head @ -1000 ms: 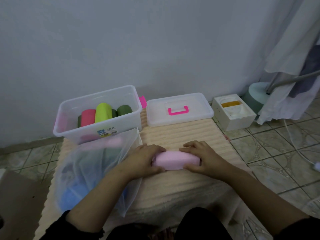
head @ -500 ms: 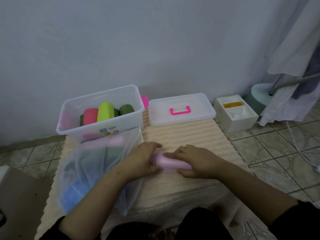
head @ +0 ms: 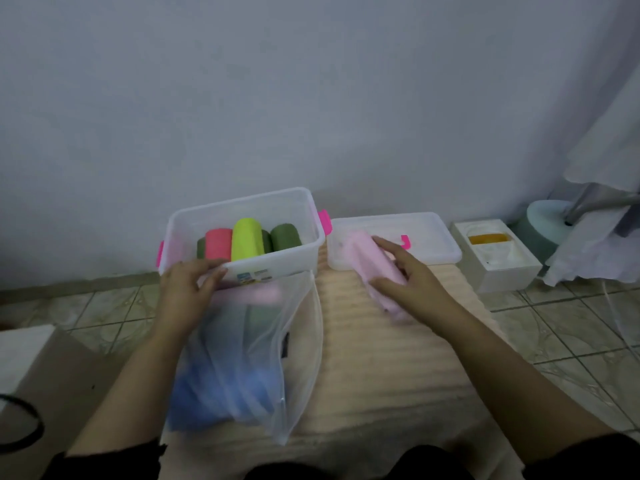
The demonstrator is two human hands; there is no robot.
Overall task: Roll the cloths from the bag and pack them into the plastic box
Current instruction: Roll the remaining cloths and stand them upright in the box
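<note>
Gripping the rolled pink cloth (head: 375, 268), right-hand fingers (head: 389, 244) around it.

Left hand (head: 188, 292) reaches forward from the lower left on a bare forearm, palm down, fingers loosely curled with the tips by the near rim of the clear plastic box with pink latches (head: 242, 237); actual contact with the rim can't be confirmed. Right hand (head: 408, 282) comes in from the lower right, forearm bare and dark sleeve at the elbow, fingers and thumb wrapped around the rolled pale pink cloth (head: 372, 263), blurred.
</note>
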